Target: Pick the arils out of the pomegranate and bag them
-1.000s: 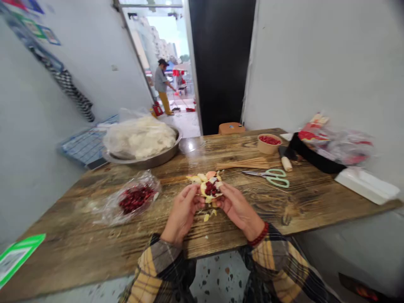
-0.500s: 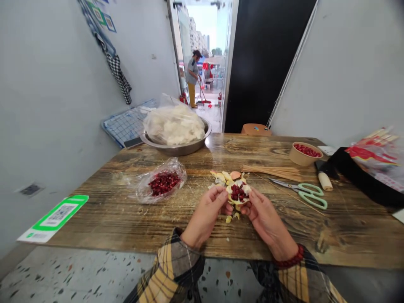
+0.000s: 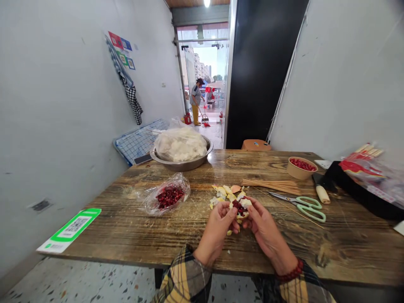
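Note:
Between my two hands is a piece of pomegranate (image 3: 240,206), its dark red seeds facing up and pale rind around them. My left hand (image 3: 219,225) grips its left side, thumb near the seeds. The fingers of my right hand (image 3: 263,225) close on its right side, by a flap of whitish rind. Just behind, peeled rind pieces (image 3: 225,192) lie in a loose pile on the wooden table (image 3: 132,235). To the left, loose red seeds (image 3: 169,196) rest on a crumpled clear plastic bag (image 3: 148,206).
Green-handled scissors (image 3: 311,208) and thin wooden sticks (image 3: 273,185) lie right of the pile. Farther right are a paper bowl of seeds (image 3: 301,168) and a knife (image 3: 322,193). A metal basin (image 3: 181,165) holds a bagged pale mass. Outside the doorway, a person (image 3: 195,101) sweeps.
The camera view has tilted up, so the table sits lower in the picture. My hands have drawn slightly closer together around the pomegranate piece, which both still hold.

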The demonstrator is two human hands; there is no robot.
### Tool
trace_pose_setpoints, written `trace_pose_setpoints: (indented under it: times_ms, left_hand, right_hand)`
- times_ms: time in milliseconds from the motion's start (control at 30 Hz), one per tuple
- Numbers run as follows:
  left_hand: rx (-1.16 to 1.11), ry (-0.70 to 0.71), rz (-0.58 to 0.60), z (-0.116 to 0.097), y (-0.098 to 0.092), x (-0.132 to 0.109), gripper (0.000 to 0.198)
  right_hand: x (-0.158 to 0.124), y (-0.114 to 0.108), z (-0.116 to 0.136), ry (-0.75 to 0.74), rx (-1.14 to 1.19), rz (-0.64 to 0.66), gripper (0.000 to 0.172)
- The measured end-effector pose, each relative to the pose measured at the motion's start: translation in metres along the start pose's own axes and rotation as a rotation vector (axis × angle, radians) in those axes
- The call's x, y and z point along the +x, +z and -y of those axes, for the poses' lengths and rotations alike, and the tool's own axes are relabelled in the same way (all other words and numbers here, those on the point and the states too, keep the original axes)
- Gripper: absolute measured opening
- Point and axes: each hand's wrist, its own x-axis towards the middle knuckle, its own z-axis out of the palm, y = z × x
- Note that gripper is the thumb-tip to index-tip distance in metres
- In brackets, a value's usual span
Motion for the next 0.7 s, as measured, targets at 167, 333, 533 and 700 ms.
trace_pose_setpoints:
  times_ms: [167,333,533,700]
  left_hand:
    - [0.001,-0.005,0.014,-0.0033,0.0030,-0.0019,0.046]
    - [0.002,-0.012,0.016,-0.0029,0.0025,-0.0021,0.044]
    - [0.001,-0.021,0.009,-0.0010,-0.0013,0.0006,0.041]
    - [0.004,-0.036,-0.001,-0.0012,-0.0052,0.0038,0.037]
  right_hand:
    - [-0.0018,-0.0013,0.0016,-0.013,-0.020,-0.015,0.042]
    - [-0.0009,-0.0009,0.0009,-0.011,-0.028,-0.040,0.042]
    - [0.0022,0.0030,-0.0021,-0.042,-0.043,-0.059,0.042]
    - [0.0024,0.0063,-0.0024,-0.057,-0.070,-0.075,0.041]
